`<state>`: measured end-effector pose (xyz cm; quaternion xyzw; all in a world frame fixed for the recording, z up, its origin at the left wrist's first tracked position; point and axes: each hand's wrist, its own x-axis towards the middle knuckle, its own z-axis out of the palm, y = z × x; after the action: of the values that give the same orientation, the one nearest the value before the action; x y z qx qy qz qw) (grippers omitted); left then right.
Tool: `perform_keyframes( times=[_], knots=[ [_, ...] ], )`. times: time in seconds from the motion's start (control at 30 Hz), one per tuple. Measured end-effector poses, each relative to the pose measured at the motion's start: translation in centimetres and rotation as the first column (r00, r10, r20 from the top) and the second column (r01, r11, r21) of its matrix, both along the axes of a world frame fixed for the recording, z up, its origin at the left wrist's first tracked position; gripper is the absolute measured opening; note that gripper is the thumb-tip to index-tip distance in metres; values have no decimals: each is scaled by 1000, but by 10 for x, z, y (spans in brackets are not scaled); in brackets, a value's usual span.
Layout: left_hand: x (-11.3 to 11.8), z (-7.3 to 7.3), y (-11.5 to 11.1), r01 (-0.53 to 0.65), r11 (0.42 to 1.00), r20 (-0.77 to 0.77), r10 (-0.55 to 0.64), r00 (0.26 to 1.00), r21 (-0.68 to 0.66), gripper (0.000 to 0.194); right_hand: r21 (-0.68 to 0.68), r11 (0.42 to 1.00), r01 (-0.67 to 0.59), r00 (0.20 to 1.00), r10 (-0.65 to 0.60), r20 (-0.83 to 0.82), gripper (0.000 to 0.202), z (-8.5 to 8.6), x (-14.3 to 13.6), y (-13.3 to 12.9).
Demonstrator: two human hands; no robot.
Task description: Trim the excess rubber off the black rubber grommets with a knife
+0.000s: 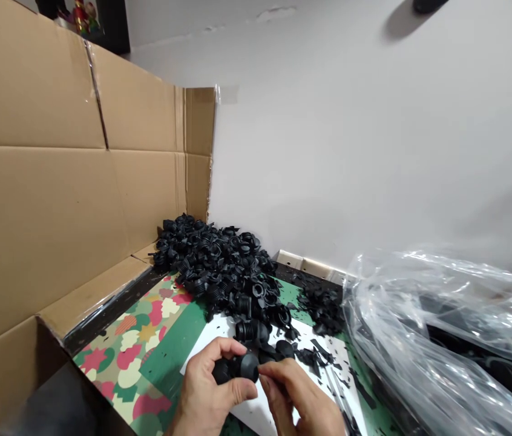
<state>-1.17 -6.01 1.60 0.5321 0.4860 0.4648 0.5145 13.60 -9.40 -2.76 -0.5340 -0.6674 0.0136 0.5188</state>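
Observation:
Low in the view, my left hand point(208, 387) holds a black rubber part point(249, 366) between thumb and fingers. My right hand point(304, 396) is closed, its thumb and forefinger pinched at the right edge of that same part. Both hands are over a white sheet point(351, 369) strewn with black scraps. Just beyond them lie more black ribbed parts point(247, 330), at the near end of a large heap point(219, 260). Metal tweezers or a similar thin tool point(340, 396) rest on the sheet, right of my right hand.
A tall cardboard wall point(56, 194) bounds the left side. A clear plastic bag point(419, 339) with black items inside bulges at the right. A small pile of black scraps point(324, 309) sits before the grey wall point(351, 133). A patterned sheet point(133, 351) lies at left.

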Motion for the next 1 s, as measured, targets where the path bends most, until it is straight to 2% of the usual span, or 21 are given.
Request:
perform_keyframes(
  times=[0.17,0.33,0.47,0.6,0.73,0.83,0.93,1.0],
  knots=[
    [1,2,0,-3,1000,-61,3,998,13,26,27,1000,3,992,-7,127,27,2,-2,3],
    [1,4,0,9,1000,-87,-10,996,-1,25,23,999,48,941,-53,334,36,10,2,0],
    [2,3,0,27,1000,-116,-29,993,-16,26,4,999,52,879,-48,475,28,14,6,-2],
    [1,0,1,96,995,-141,-95,986,4,29,2,997,76,806,-63,589,22,19,8,-1],
    [-1,1,1,168,986,-156,-162,974,24,29,-23,997,75,790,-46,611,24,26,6,0],
    [-1,1,0,211,977,-162,-207,965,13,27,-41,996,74,789,-33,614,23,25,6,2],
    [-3,0,0,217,975,-106,-220,970,-40,24,8,986,168,829,-146,539,24,14,12,5],
    [-3,-2,2,224,972,30,-222,975,-75,22,-33,966,258,897,-227,379,25,6,17,6]
  ],
)
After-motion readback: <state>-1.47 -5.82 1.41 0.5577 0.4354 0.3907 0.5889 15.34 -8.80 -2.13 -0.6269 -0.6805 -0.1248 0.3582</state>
